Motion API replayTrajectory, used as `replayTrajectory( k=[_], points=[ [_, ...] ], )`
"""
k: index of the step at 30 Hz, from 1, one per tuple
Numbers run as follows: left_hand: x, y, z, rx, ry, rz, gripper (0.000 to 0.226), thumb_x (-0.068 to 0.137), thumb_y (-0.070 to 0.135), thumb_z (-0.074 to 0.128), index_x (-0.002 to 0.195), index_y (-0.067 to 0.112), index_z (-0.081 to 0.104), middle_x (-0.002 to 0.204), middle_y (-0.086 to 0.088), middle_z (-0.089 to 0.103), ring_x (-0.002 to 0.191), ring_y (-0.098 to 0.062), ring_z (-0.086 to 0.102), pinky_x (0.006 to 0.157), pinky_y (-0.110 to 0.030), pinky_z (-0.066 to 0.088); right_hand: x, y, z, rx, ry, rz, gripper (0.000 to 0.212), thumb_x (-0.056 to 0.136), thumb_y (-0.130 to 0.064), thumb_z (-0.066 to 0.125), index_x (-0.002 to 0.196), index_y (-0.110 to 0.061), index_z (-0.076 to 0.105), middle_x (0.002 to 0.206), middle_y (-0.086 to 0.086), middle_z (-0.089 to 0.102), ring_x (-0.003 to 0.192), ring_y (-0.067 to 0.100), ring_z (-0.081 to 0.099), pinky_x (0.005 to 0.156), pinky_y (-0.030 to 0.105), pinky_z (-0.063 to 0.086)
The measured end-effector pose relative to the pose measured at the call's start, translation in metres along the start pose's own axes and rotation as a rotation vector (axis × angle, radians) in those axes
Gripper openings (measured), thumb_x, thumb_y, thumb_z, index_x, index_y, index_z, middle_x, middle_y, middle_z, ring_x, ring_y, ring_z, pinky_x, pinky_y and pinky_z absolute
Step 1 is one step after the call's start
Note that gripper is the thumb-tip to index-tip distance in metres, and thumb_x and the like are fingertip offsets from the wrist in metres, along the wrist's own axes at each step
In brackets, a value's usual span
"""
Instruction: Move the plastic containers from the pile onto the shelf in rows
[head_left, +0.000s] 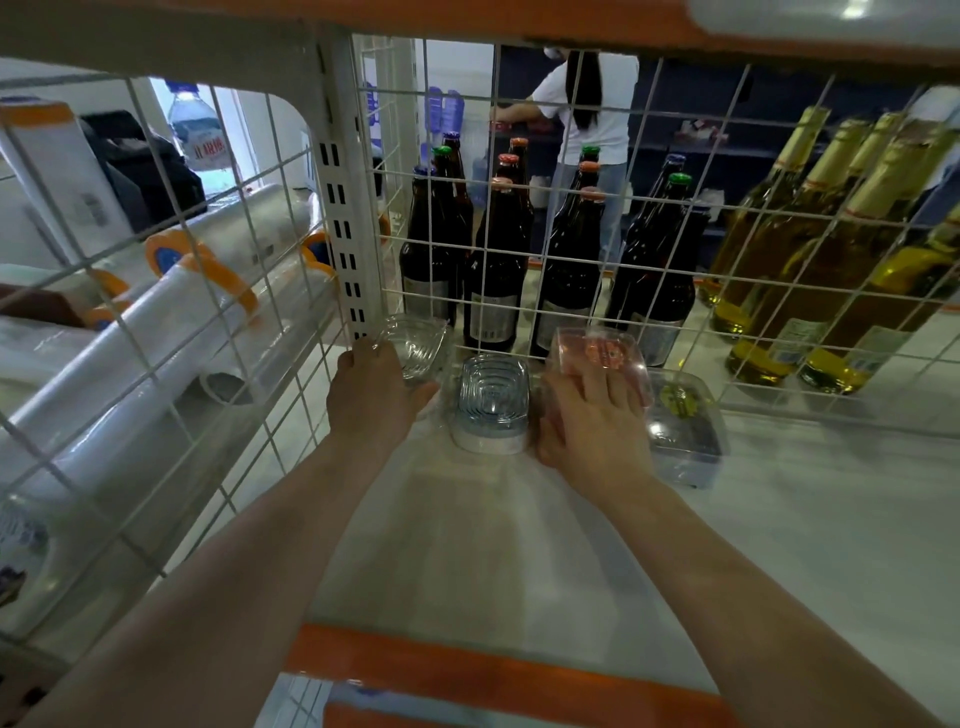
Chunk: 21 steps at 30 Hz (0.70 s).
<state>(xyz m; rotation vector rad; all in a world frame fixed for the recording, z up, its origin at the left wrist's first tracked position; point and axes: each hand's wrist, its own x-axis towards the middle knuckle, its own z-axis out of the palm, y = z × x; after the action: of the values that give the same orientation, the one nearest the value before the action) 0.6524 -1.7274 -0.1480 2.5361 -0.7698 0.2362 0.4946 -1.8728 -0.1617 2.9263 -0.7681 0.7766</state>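
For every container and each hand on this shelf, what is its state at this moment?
Left hand: grips the leftmost clear container.
Leftmost clear container: tilted, at the back wire grid.
Middle clear container: upside down on the shelf, untouched.
Right hand: holds the container with the orange label.
Container with the orange label: tilted up toward the grid.
Rightmost clear container: flat on the shelf, lid closed.

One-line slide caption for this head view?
Both hands set clear plastic containers in a row at the shelf's back.
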Motion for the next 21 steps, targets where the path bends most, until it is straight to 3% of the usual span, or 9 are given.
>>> replayTrajectory(
  k=[4, 7, 10, 13, 16, 18, 21],
  points=[
    [-0.002, -0.008, 0.006, 0.048, -0.018, 0.058, 0.078, 0.089, 0.051, 0.054, 0.144, 0.001, 0.031, 0.149, -0.019, 0.031, 0.139, -0.036, 0.025, 0.114, -0.041, 0.021, -0.001, 0.000, -0.003, -0.018, 0.000, -0.016, 0.049, 0.058, -0.021, 0.082, 0.103, -0.010, 0.067, 0.110, 0.015, 0.062, 0.091, 0.039, 0.062, 0.079, 0.049, 0.052],
    [-0.012, -0.008, 0.006, 0.025, 0.002, 0.029, 0.077, 0.091, 0.050, 0.051, 0.148, 0.006, 0.024, 0.155, -0.020, 0.019, 0.144, -0.037, 0.009, 0.117, -0.044, 0.006, 0.000, -0.001, -0.009, 0.014, -0.031, -0.033, 0.048, 0.066, -0.017, 0.077, 0.111, -0.007, 0.064, 0.115, 0.019, 0.058, 0.100, 0.043, 0.058, 0.086, 0.051, 0.048],
    [-0.027, -0.004, 0.005, -0.063, 0.144, 0.102, 0.054, 0.089, 0.033, 0.059, 0.134, 0.004, 0.048, 0.138, -0.024, 0.042, 0.132, -0.042, 0.034, 0.111, -0.051, 0.023, -0.002, -0.001, -0.014, 0.072, -0.121, 0.010, 0.054, 0.082, -0.022, 0.064, 0.133, -0.014, 0.050, 0.138, 0.018, 0.040, 0.123, 0.041, 0.039, 0.100, 0.051, 0.036],
    [-0.047, 0.002, 0.009, -0.113, 0.180, 0.175, 0.039, 0.084, 0.028, 0.054, 0.113, 0.002, 0.061, 0.121, -0.024, 0.055, 0.113, -0.045, 0.052, 0.096, -0.053, 0.040, -0.011, 0.001, -0.014, 0.123, -0.078, 0.018, 0.058, 0.076, -0.021, 0.065, 0.131, -0.015, 0.050, 0.136, 0.021, 0.043, 0.120, 0.047, 0.042, 0.098, 0.058, 0.037],
    [-0.065, 0.016, 0.008, -0.166, 0.167, 0.249, 0.042, 0.082, 0.033, 0.041, 0.098, 0.004, 0.067, 0.102, -0.020, 0.062, 0.090, -0.042, 0.061, 0.077, -0.046, 0.050, -0.023, 0.004, -0.017, 0.156, -0.046, -0.001, 0.061, 0.070, -0.025, 0.059, 0.129, -0.016, 0.047, 0.131, 0.023, 0.049, 0.116, 0.051, 0.046, 0.100, 0.059, 0.033],
    [-0.074, 0.027, 0.008, -0.213, 0.108, 0.263, 0.046, 0.081, 0.036, 0.038, 0.098, 0.004, 0.067, 0.097, -0.017, 0.064, 0.086, -0.040, 0.062, 0.075, -0.044, 0.051, -0.031, 0.006, -0.026, 0.189, -0.054, 0.035, 0.062, 0.070, -0.027, 0.055, 0.130, -0.017, 0.046, 0.136, 0.023, 0.044, 0.122, 0.052, 0.040, 0.103, 0.058, 0.031],
    [-0.086, 0.045, 0.007, -0.241, -0.014, 0.206, 0.043, 0.085, 0.035, 0.042, 0.110, 0.008, 0.062, 0.106, -0.014, 0.064, 0.096, -0.037, 0.060, 0.079, -0.041, 0.049, -0.043, 0.018, -0.040, 0.154, -0.067, 0.076, 0.061, 0.079, -0.023, 0.053, 0.139, -0.017, 0.042, 0.144, 0.018, 0.034, 0.128, 0.045, 0.033, 0.107, 0.054, 0.027]
  ],
)
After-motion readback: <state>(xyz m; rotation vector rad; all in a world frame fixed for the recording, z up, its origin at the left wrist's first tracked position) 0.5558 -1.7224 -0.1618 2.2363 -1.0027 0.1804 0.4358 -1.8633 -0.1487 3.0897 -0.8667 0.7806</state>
